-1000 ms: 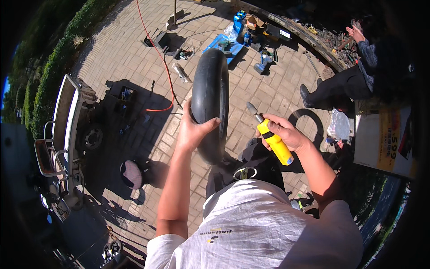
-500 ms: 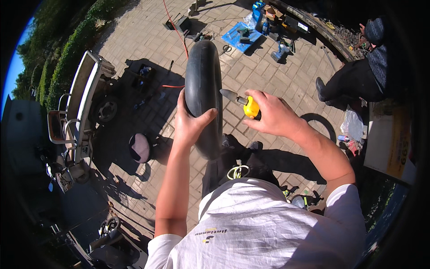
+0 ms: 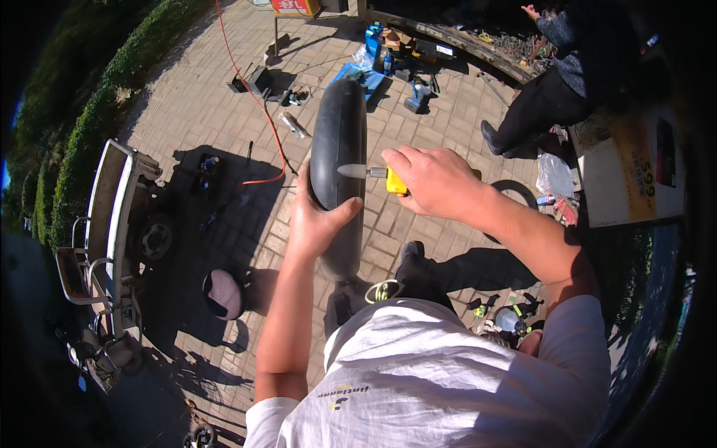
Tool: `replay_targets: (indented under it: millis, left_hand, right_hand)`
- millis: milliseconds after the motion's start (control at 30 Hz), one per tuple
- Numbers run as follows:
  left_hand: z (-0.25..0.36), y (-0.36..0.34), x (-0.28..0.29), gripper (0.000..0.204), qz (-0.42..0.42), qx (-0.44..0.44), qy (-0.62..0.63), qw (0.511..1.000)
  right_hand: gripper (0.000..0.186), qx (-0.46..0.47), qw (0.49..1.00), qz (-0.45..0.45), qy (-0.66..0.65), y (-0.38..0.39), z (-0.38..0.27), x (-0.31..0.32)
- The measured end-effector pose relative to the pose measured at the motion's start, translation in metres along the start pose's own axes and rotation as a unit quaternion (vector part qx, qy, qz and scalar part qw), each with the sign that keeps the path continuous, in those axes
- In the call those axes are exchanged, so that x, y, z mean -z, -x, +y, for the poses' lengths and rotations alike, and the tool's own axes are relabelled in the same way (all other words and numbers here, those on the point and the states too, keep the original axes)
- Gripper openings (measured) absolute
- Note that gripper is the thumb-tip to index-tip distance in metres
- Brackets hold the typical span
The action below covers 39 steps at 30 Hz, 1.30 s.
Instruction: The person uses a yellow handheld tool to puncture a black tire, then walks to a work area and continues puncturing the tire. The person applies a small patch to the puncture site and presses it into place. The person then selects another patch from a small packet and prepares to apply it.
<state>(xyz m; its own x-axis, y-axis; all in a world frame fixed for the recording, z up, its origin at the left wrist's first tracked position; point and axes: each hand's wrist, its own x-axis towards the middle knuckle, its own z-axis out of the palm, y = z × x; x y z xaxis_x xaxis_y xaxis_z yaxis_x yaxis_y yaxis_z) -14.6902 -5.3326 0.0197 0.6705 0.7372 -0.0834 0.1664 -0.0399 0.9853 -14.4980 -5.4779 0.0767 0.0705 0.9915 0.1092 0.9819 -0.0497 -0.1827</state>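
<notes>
A: Head view, looking down on our own two arms over sunlit brick paving [image 3: 202, 104]. What do our hands hold?

B: Our left hand [image 3: 317, 220] is wrapped around the lower tread of a black tyre [image 3: 340, 160], thumb across its front. The tyre stands on edge, its long axis running from six o'clock up to twelve, directly ahead of our chest. Our right hand [image 3: 437, 179] is closed around the yellow handle of a knife [image 3: 370, 172].

A: How does the blade lie against the tyre?

B: It points toward nine o'clock, crosswise to the tyre's long axis, with the tip touching or just at the tread, a little above our left thumb. The right hand sits at three o'clock of the tyre and the left hand at six, so the blade is near the left thumb.

A: What differs from a second ago?

B: Then the knife was held low at four o'clock, well apart from the tyre, blade angled up. Half a second ago it had risen beside the tread. Now it meets the rubber.

A: And around us?

B: An orange hose [image 3: 258, 104] snakes at eleven o'clock, a small trailer [image 3: 112, 216] waits at nine, scattered tools [image 3: 388, 63] lie at twelve, and another person [image 3: 567, 82] in dark clothes stands at two.
</notes>
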Motion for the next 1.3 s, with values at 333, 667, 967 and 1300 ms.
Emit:
replay_targets:
  millis: [333,667,967,1300]
  left_hand:
    - [-0.014,0.013,0.060,0.107,-0.115,-0.036,-0.027,0.992]
    - [-0.015,0.030,0.061,0.103,-0.142,-0.103,-0.126,0.977]
    - [-0.025,0.043,0.012,0.109,-0.315,-0.104,-0.072,0.941]
    - [-0.004,0.095,-0.078,0.110,-0.373,-0.184,-0.216,0.883]
  right_hand:
    - [0.031,-0.058,0.998,-0.001,0.018,-0.002,-0.086,-0.016]
    - [0.027,-0.095,0.992,0.084,0.005,0.027,-0.110,-0.037]
    - [0.023,-0.180,0.973,0.125,-0.071,0.114,-0.115,-0.075]
    - [0.021,-0.354,0.913,0.202,-0.015,0.234,-0.138,-0.075]
